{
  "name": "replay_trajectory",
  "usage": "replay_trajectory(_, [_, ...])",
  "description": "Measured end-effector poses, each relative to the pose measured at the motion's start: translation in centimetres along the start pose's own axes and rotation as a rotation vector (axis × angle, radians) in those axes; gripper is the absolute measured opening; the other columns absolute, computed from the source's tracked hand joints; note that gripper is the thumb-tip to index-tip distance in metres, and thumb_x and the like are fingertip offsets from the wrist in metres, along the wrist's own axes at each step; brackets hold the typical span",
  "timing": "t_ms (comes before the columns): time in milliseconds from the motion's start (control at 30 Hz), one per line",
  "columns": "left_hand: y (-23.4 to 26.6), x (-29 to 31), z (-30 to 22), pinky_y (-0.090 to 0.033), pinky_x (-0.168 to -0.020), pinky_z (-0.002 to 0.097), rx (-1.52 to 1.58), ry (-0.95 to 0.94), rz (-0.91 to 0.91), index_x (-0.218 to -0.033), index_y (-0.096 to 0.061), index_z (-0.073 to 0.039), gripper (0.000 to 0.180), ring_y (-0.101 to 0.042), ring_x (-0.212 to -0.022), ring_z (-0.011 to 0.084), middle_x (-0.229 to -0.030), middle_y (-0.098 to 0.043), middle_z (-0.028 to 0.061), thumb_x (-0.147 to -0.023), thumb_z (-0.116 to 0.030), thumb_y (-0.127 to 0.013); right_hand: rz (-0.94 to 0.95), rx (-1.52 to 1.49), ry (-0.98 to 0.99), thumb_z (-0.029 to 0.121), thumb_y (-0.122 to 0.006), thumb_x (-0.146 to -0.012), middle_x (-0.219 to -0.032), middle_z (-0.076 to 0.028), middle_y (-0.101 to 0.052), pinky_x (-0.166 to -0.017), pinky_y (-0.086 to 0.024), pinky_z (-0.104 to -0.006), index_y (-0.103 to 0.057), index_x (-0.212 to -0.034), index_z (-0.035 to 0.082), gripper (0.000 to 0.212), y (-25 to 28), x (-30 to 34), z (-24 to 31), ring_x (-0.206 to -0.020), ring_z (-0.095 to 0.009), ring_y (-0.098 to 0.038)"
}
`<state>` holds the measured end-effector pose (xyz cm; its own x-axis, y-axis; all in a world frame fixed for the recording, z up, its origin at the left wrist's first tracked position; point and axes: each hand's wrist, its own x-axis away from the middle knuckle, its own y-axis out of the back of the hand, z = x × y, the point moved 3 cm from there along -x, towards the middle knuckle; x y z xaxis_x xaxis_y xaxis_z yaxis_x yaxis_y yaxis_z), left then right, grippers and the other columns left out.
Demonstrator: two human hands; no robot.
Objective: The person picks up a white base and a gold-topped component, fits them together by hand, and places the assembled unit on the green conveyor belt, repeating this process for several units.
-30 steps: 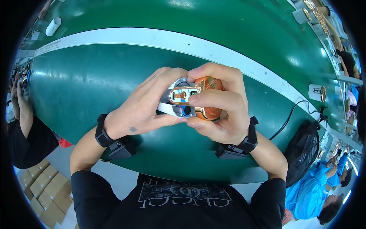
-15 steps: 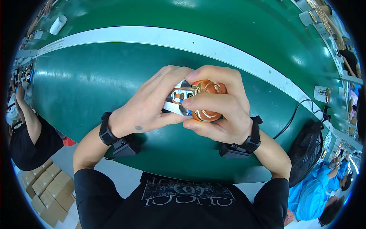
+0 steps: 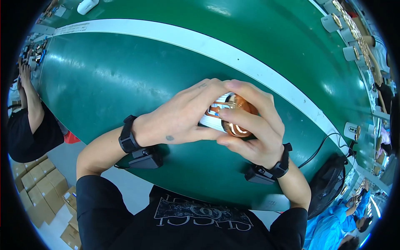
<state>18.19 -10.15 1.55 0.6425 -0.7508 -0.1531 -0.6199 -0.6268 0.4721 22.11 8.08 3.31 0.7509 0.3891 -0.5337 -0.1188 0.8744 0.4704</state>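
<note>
Copper cap (image 3: 236, 130), glossy, rounded, meets white ribbed body (image 3: 211, 121), held above smooth green desk (image 3: 104, 83). Your L hand (image 3: 179, 114) curls round body; your R hand (image 3: 263, 130) grips cap, one finger across copper-rimmed panel (image 3: 213, 109). Both part-closed, both full. Work prob. well along: parts meet; dark band shows at seam, so full seating poss. left, can't tell.

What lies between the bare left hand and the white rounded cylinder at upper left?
From the left hand to the white cylinder, the head view shows dark green tabletop, then a long white strip, then a sliver of brighter green surface.
</note>
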Motion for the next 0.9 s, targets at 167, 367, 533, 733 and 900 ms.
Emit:
replay_trajectory(167, [-0.1, 0.4, -0.1, -0.049, -0.099, 0.0427, 0.202, 0.027, -0.091, -0.147, -0.032, -0.001, 0.080, -0.058, -0.120, 0.0333, -0.135, -0.053, 0.0193, -0.088, -0.028, -0.079, 0.092, 0.079, -0.122, 0.031, -0.091, -0.070, -0.144, -0.023, -0.051, -0.103, -0.046, -0.0463, -0.062, -0.123, 0.006, 0.065, -0.3, -1.1, 0.5, -0.130, -0.041, -0.053])
replay_trajectory(367, [-1.2, 0.3, -1.0, -0.046, -0.102, 0.0391, 0.736, 0.310, -0.050, -0.151, -0.023, 0.001, 0.084, -0.054, -0.126, 0.0262, -0.136, -0.051, 0.0182, -0.093, -0.032, -0.075, -0.029, -0.099, -0.130, 0.036, -0.095, -0.062, -0.153, -0.022, -0.041, -0.107, -0.043, -0.0467, -0.041, -0.147, 0.005, 0.106, -0.7, -0.4, -0.5, -0.137, -0.040, -0.045])
replay_trajectory(533, [-1.9, 0.9, 0.0, -0.045, -0.104, 0.0408, 0.921, 0.324, -0.069, -0.154, -0.019, 0.001, 0.095, -0.046, -0.133, 0.0266, -0.142, -0.043, 0.0188, -0.090, -0.038, -0.077, 0.035, -0.102, -0.150, 0.033, -0.096, -0.062, -0.151, -0.023, -0.042, -0.110, -0.043, -0.0474, -0.032, -0.151, 0.005, 0.113, -0.5, -0.1, -0.4, -0.139, -0.039, -0.043])
replay_trajectory(733, [0.8, 0.0, -0.5, -0.044, -0.107, 0.0440, 0.409, -0.017, -0.045, -0.156, -0.021, -0.002, 0.103, -0.041, -0.138, 0.0292, -0.147, -0.037, 0.0186, -0.083, -0.038, -0.084, 0.034, -0.308, -0.414, 0.030, -0.092, -0.067, -0.145, -0.022, -0.046, -0.108, -0.045, -0.0447, -0.036, -0.148, 0.003, 0.103, 0.0, 1.0, -1.4, -0.136, -0.034, -0.048])
replay_trajectory(900, [0.9, 0.0, 0.6, -0.040, -0.112, 0.0457, 0.461, 0.175, 0.021, -0.154, -0.028, -0.003, 0.108, -0.041, -0.140, 0.0293, -0.147, -0.040, 0.0154, -0.075, -0.048, -0.086, -0.057, -0.507, -0.541, 0.032, -0.091, -0.070, -0.140, -0.019, -0.050, -0.107, -0.045, -0.0432, -0.035, -0.148, 0.002, 0.101, -0.5, 1.7, -1.8, -0.127, -0.031, -0.055])
